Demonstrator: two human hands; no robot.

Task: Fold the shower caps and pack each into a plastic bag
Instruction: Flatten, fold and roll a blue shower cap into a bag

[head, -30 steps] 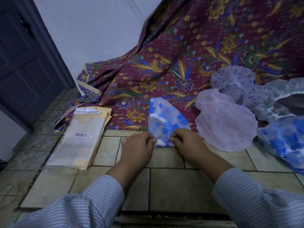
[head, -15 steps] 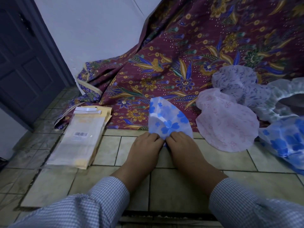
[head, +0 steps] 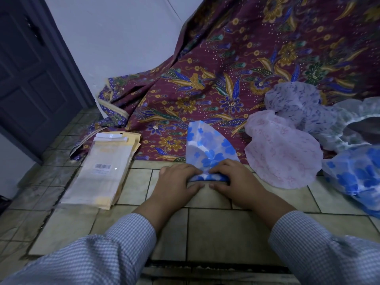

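Left hand (head: 176, 179) sits at the centre of the frame, fingers and thumb curled round the rolled near end of a blue-flowered cap (head: 207, 149), pinching it against the tiled floor (head: 216, 229). Right hand (head: 236, 179) mirrors it just beside, fingers curled over the same rolled end, thumb tucked under its near side. That cap is folded to a wedge; its wide far part lies flat on the patterned cloth (head: 236, 68), its narrow near end on the tiles between the two hands.

At far left stands a dark door (head: 30, 79). At left centre, a stack of plastic bags (head: 102, 171) lies on the tiles, its top edge touching the cloth, well apart from the hands. The cloth rises from the floor toward the upper right. At right centre lies a pink cap (head: 281, 155), half on the cloth, half on the tiles, near the right hand. Behind it is a lilac cap (head: 298, 103), beside that a pale cap (head: 353, 124), and at the right edge another blue cap (head: 357, 171).
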